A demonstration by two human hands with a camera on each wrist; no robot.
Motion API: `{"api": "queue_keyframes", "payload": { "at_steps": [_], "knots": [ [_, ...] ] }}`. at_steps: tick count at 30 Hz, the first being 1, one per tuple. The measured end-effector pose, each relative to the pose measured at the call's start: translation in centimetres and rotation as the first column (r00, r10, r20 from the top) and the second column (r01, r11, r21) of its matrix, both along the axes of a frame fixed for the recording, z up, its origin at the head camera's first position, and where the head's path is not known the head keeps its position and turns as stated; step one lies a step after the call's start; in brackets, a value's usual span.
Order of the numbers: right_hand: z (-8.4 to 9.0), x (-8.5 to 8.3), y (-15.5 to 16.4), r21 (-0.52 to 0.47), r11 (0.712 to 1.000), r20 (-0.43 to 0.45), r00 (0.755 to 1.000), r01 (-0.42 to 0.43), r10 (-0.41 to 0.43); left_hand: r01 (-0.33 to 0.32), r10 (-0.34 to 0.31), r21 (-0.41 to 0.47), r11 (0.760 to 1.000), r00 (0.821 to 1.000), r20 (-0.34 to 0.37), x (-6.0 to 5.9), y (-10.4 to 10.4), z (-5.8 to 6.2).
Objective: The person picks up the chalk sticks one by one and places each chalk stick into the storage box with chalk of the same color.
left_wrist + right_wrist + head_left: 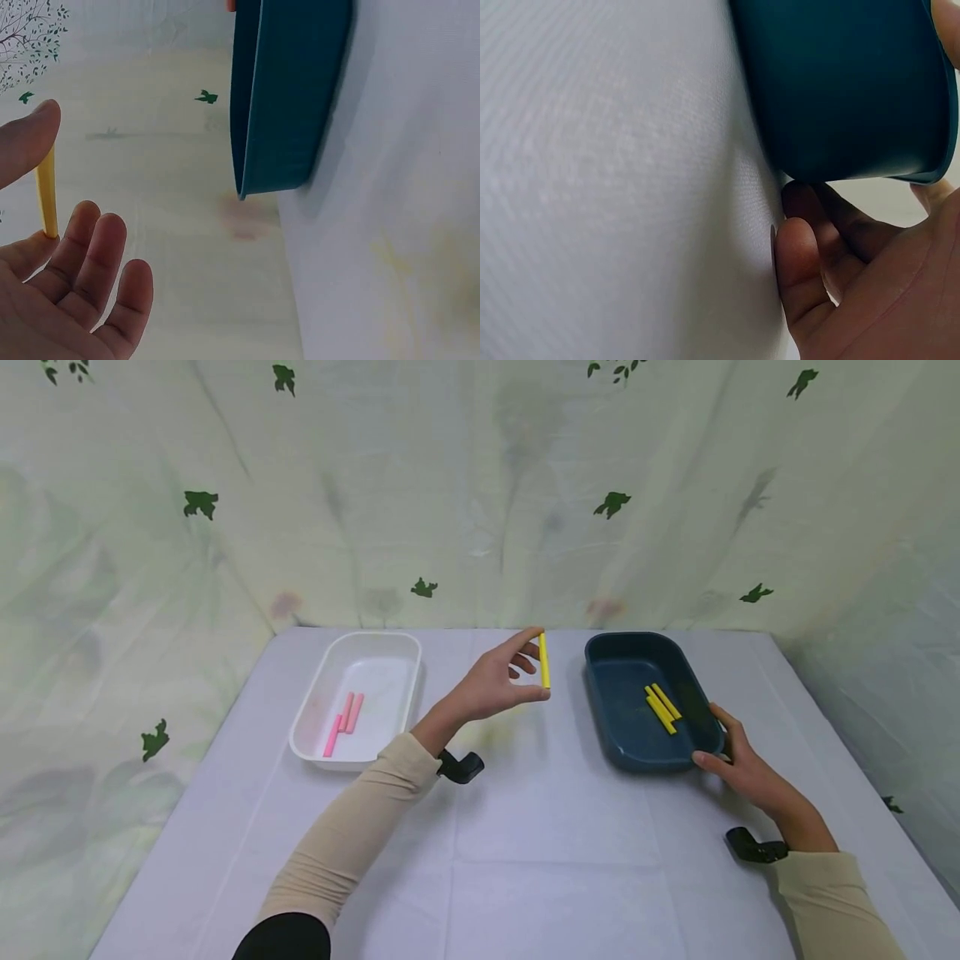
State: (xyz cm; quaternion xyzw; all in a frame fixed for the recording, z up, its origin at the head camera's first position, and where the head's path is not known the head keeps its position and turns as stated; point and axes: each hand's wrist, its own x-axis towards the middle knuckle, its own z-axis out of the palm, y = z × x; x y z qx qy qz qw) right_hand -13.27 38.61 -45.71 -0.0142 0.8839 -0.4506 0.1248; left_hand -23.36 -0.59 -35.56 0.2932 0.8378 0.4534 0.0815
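Note:
My left hand [498,677] is raised above the table between two trays. It pinches a yellow chalk stick [544,661] by its ends, thumb at one end and index finger at the other; the left wrist view shows the same chalk [46,195] with the other fingers loosely bent beside it. My right hand [742,764] holds the near right corner of a dark blue tray [622,727], thumb at the rim and fingers around the outside. In the right wrist view, fingers [799,259] sit low against the tray wall [847,97]. Several yellow chalk sticks [662,708] lie in this tray.
A white tray [408,693] stands at the left of the table with three pink chalk sticks [345,720] in it. White cloth [555,827] covers the table. Behind it hangs a pale curtain [480,485] with green leaf shapes.

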Motion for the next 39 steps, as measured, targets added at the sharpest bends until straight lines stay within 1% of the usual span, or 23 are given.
{"api": "queue_keyframes", "payload": {
  "at_steps": [3,10,15,20,26,31,34,39],
  "knots": [
    [0.1,0.1,0.0,0.001,1.000,0.004,1.000,0.002,-0.002,0.004,-0.004,0.012,1.000,1.000,0.002,0.1,-0.1,0.0],
    [0.2,0.1,0.0,-0.006,1.000,0.007,1.000,0.003,-0.002,0.032,-0.034,0.064,0.997,0.999,0.034,0.2,-0.3,0.0],
    [0.1,0.1,-0.1,-0.009,1.000,0.004,1.000,-0.001,0.001,0.050,-0.052,0.053,0.997,0.998,0.042,0.7,-0.2,0.3],
    [-0.1,0.0,0.0,-0.005,1.000,-0.001,1.000,0.001,-0.001,0.075,-0.076,0.046,0.996,0.997,0.026,1.2,-0.1,0.6],
    [-0.1,-0.1,0.0,0.000,1.000,-0.004,1.000,-0.002,0.002,0.091,-0.091,0.034,0.995,0.996,0.016,1.3,-0.1,0.8],
    [-0.2,-0.1,-0.1,-0.006,1.000,0.002,1.000,-0.005,0.005,0.096,-0.096,0.011,0.995,0.995,0.009,1.0,-0.3,0.8],
    [-0.2,-0.1,-0.1,0.001,1.000,0.006,1.000,-0.003,0.003,0.094,-0.094,-0.010,0.996,0.996,0.004,0.6,-0.3,0.9],
    [-0.2,0.0,-0.2,0.011,1.000,0.005,1.000,0.005,-0.005,0.121,-0.123,-0.076,0.990,0.992,-0.025,-0.8,0.4,1.1]
  ]
}}
